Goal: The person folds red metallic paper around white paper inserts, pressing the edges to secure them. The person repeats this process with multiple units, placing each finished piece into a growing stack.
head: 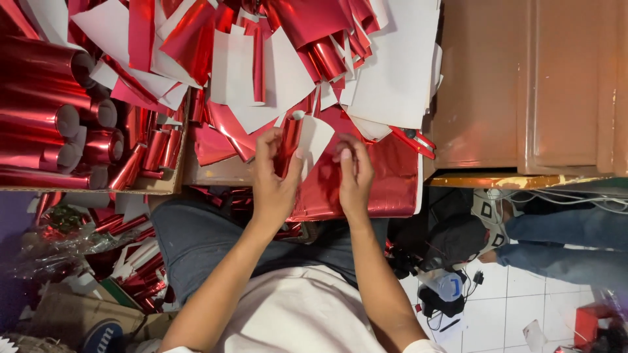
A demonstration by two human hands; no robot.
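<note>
My left hand (pixel 273 183) grips a small rolled tube of shiny red foil paper (pixel 288 142), its white backing curling out to the right. My right hand (pixel 354 175) rests just beside it, fingers bent and touching the white edge of that same sheet (pixel 318 138). Both hands hover over a flat red foil sheet (pixel 386 176) lying on the work surface above my lap.
A heap of cut red foil and white-backed pieces (pixel 261 59) covers the surface. Finished red rolls (pixel 59 117) fill a cardboard box at left. Red-handled scissors (pixel 413 140) lie at right, beside a brown cabinet (pixel 530 85). Another person's jeans-clad legs (pixel 569 238) are on the tiled floor.
</note>
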